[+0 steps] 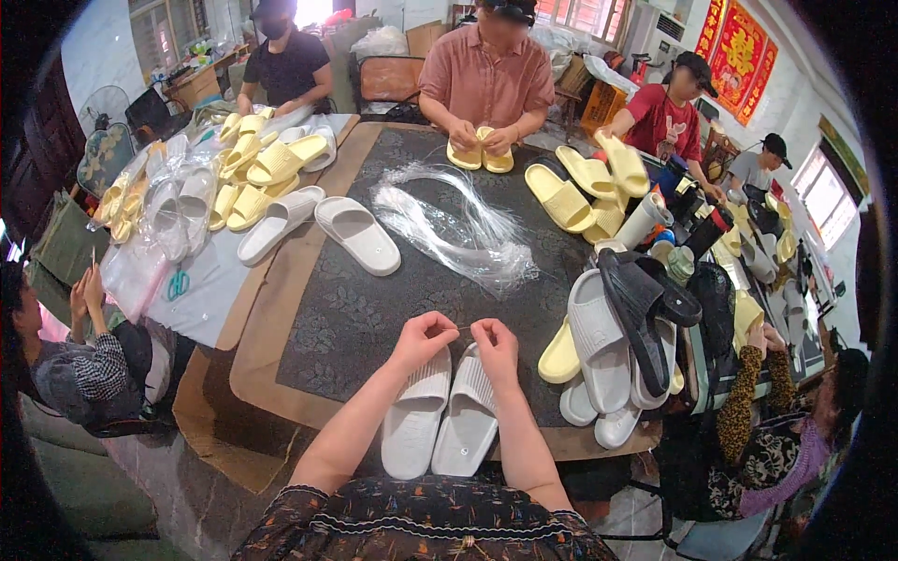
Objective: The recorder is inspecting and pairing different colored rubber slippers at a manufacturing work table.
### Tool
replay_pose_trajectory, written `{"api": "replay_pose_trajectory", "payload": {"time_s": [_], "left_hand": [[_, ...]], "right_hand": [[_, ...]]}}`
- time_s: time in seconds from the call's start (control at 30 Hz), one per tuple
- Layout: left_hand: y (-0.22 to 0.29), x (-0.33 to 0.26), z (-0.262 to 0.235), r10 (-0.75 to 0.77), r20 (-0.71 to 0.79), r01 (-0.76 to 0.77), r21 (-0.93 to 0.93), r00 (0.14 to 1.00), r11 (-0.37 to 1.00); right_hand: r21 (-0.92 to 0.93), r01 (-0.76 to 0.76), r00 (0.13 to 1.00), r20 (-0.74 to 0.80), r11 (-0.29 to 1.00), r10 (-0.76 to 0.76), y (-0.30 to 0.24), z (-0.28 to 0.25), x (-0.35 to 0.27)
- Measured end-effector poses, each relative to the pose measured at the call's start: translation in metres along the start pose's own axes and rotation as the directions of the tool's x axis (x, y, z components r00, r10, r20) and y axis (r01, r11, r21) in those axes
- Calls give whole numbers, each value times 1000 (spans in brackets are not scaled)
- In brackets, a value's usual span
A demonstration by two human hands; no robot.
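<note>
A pair of light grey slide slippers (412, 432) lies side by side in front of me at the near table edge, toes pointing away. Over the left slipper's strap, my left hand (426, 340) is closed in a pinch. My right hand (497, 350) pinches in the same way above the right slipper. A very thin strand seems to run between the two sets of fingertips; its ends are hidden. Past my hands lies a loose coil of thin clear plastic strands (449, 224). Two more grey slippers (359, 234) rest left of the coil.
On the right is a pile of grey, black and yellow slippers (599, 341). Yellow slippers (561, 198) and bottles (644, 219) stand beyond it. Bagged slippers (178, 206) and teal scissors (177, 284) lie on the left table. Across from me, a person (486, 84) holds yellow slippers; others work around.
</note>
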State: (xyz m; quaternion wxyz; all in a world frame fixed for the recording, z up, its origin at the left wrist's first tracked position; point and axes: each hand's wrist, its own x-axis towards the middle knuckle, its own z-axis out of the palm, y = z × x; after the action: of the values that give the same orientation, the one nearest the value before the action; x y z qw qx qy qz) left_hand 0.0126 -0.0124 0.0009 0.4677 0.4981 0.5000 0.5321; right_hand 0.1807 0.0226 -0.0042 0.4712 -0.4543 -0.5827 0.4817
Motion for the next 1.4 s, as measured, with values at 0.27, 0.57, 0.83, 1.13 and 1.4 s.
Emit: {"api": "replay_pose_trajectory", "payload": {"time_s": [0.27, 0.57, 0.83, 1.13, 1.4], "left_hand": [[0, -1, 1, 44, -6, -44, -30, 999, 999], [-1, 0, 4, 32, 3, -32, 16, 999, 999], [1, -1, 4, 44, -39, -44, -19, 998, 999], [1, 0, 2, 35, -43, -33, 26, 998, 999], [1, -1, 1, 2, -27, -2, 10, 1000, 1000]], "right_hand": [[12, -5, 998, 70, 1000, 4, 1, 0, 0], [-15, 32, 993, 114, 999, -31, 6, 0, -1], [-16, 50, 990, 132, 999, -47, -11, -3, -3], [12, 30, 994, 102, 999, -31, -8, 0, -2], [22, -3, 1000, 25, 1000, 3, -2, 0, 1]]}}
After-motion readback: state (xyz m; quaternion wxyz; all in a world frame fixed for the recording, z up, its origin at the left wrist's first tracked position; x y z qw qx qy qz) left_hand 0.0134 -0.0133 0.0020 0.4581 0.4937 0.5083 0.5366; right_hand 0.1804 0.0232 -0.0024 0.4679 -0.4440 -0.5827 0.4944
